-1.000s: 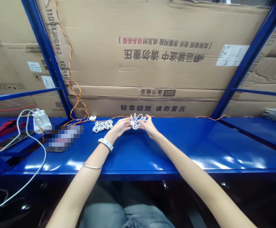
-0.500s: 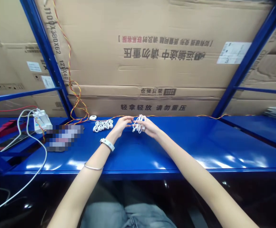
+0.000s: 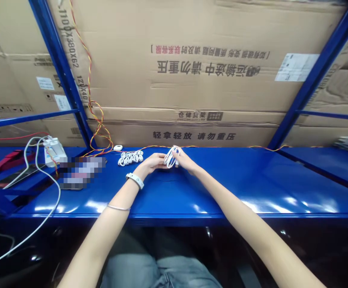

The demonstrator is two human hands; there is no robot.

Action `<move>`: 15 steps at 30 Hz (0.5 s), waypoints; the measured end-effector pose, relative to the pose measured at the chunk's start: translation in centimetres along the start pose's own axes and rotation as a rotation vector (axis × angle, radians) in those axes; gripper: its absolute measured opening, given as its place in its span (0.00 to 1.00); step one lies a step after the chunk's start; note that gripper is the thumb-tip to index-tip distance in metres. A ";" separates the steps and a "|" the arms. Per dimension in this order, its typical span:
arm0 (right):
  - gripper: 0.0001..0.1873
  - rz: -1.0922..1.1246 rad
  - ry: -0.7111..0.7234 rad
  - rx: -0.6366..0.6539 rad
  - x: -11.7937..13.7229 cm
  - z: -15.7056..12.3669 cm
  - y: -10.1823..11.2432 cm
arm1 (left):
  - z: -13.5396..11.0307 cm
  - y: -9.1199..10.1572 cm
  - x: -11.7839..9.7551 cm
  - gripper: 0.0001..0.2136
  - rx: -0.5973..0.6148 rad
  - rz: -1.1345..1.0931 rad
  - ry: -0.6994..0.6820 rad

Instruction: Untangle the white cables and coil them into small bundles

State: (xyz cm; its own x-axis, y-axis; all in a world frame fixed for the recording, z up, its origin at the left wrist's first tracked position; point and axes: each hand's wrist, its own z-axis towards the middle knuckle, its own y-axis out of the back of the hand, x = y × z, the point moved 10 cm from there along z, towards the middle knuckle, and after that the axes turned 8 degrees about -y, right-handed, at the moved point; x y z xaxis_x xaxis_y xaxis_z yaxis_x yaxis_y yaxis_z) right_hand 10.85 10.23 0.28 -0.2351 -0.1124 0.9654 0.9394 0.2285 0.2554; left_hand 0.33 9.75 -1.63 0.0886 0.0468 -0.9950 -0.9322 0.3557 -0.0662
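Note:
A white cable [image 3: 170, 158], gathered into loops, is held up between my two hands above the blue shelf [image 3: 174, 196]. My right hand [image 3: 186, 161] pinches the loops from the right, and a small white end pokes out below its fingers. From the left, my left hand [image 3: 155, 161] closes on the other side of the loops, its fingertips partly behind them. Left of my left hand lies a row of several coiled white cables [image 3: 130, 158] on the shelf.
A small white case [image 3: 118, 148] sits behind the coiled cables. Further left are a blurred-out flat object [image 3: 82, 173], a white power strip [image 3: 55, 151] with cords, and a red strap [image 3: 7, 162]. Red and yellow wires [image 3: 100, 126] run along the cardboard [image 3: 192, 92] behind the shelf.
My left hand has moved slightly down and taken hold of the cable's left side. The loops have turned and now lean as a narrower bundle between both hands.

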 end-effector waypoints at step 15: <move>0.17 0.159 -0.103 0.068 -1.2 0.8 3.2 | -0.7 3.8 -0.3 0.07 -0.292 0.132 0.007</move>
State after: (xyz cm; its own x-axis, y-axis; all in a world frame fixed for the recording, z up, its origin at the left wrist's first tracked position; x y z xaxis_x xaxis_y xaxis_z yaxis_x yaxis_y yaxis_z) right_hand 13.95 11.90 -0.02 -0.1126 0.0291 0.9932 0.9485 0.3011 0.0987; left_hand -3.43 10.46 -1.67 -0.0409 0.0679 -0.9969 -0.9969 0.0645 0.0453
